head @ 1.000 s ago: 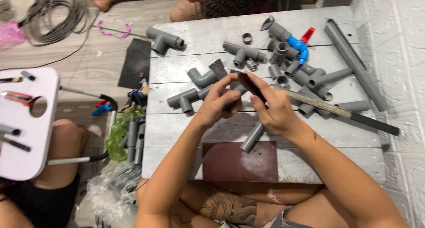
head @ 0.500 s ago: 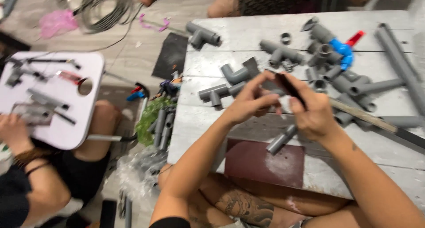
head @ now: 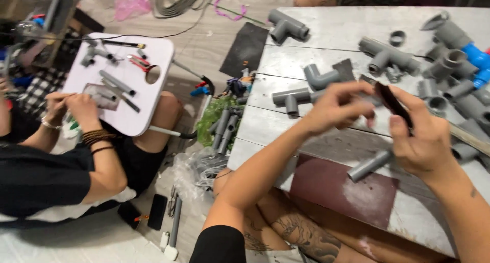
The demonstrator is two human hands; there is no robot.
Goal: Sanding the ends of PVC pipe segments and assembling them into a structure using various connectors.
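Note:
My left hand and my right hand meet above a grey wooden table. My left fingers pinch a small grey pipe fitting, mostly hidden by the fingers. A dark narrow tool sits in my right hand, its tip against that fitting. Below my hands a short grey pipe lies by a dark red sheet. Behind them are a grey elbow and a grey tee.
Several grey fittings and a blue one crowd the table's right side, with a tee at the far left corner. A co-worker's hands work at a small white table on the left. A phone and pipe pieces lie on the floor.
The view has swung left and moved closer, bringing the co-worker and white table into sight. My hands stay together on the fitting and tool.

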